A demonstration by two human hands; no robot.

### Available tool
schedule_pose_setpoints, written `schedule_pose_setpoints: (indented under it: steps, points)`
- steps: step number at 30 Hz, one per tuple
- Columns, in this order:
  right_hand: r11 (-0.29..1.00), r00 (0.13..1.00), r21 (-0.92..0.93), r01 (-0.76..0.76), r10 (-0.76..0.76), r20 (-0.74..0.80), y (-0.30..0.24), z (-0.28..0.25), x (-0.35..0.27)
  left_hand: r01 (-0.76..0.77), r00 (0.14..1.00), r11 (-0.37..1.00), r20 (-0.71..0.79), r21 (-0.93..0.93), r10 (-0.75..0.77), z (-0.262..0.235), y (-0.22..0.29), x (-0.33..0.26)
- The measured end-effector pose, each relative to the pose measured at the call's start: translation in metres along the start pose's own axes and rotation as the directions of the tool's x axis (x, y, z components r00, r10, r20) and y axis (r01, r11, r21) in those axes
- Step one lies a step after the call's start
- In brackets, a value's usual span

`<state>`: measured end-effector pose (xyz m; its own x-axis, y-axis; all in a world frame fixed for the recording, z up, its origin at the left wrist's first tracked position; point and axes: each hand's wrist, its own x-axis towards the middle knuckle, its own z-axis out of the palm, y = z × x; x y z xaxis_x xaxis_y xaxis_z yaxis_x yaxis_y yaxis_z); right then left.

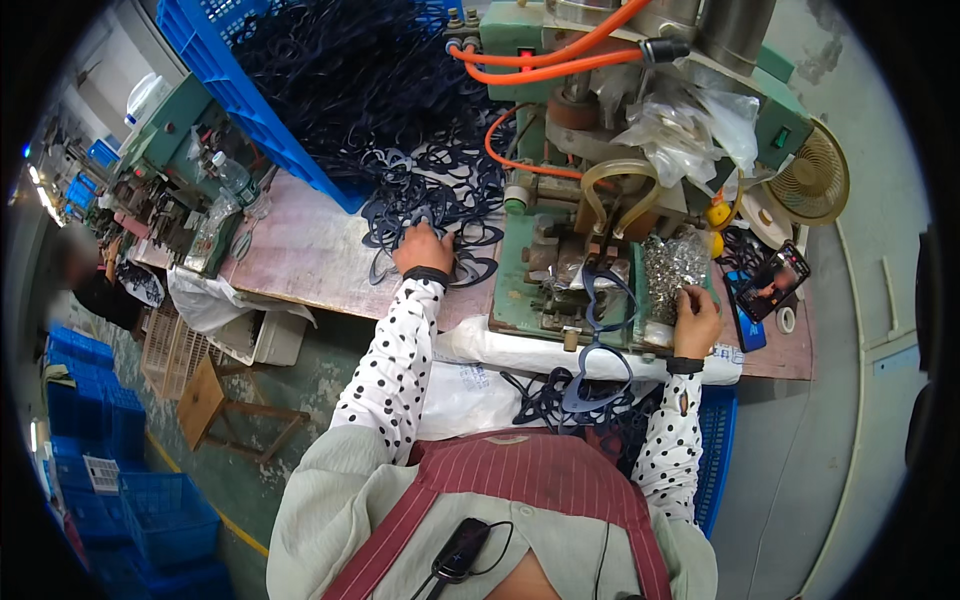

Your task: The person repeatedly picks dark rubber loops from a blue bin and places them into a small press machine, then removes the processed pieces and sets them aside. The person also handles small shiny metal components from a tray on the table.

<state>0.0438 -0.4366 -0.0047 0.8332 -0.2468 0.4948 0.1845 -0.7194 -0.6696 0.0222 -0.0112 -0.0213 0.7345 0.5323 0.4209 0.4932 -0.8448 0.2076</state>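
Observation:
My left hand (423,252) rests at the near edge of a heap of dark blue looped straps (440,180), its fingers bent onto one grey-blue strap. From the green bench press (540,265) hangs a blue looped strap (598,378), its upper end under the press head and its lower loop over the table's front edge. At the right, my right hand (697,325) is pinched closed beside a tray of small shiny metal parts (676,265). Whatever lies between those fingertips is too small to make out.
A tilted blue crate (270,120) spills straps onto the table. More straps (550,400) lie on white sacking near my lap. A phone (772,283), a tape roll (786,320) and a fan (812,172) stand right. Orange hoses (560,65) cross the press. A wooden stool (205,400) stands left.

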Motion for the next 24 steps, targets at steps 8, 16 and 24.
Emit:
schedule_pose_setpoints:
  steps: [8,16,24]
  points:
    - [1.0,1.0,0.006,-0.018,0.018,-0.024,-0.007,-0.003,-0.002,-0.109,0.994,0.99,0.017,-0.09,0.111,-0.016,0.009,-0.005]
    - [0.981,0.997,0.192,-0.037,0.024,0.072,-0.031,0.002,0.006,-0.523,0.83,0.691,-0.48,-0.498,0.283,-0.106,0.06,-0.029]
    - [0.806,0.95,0.567,-0.172,-0.016,0.312,-0.137,-0.026,0.002,-0.878,0.431,0.161,-0.598,-0.451,0.676,-0.15,0.113,-0.075]
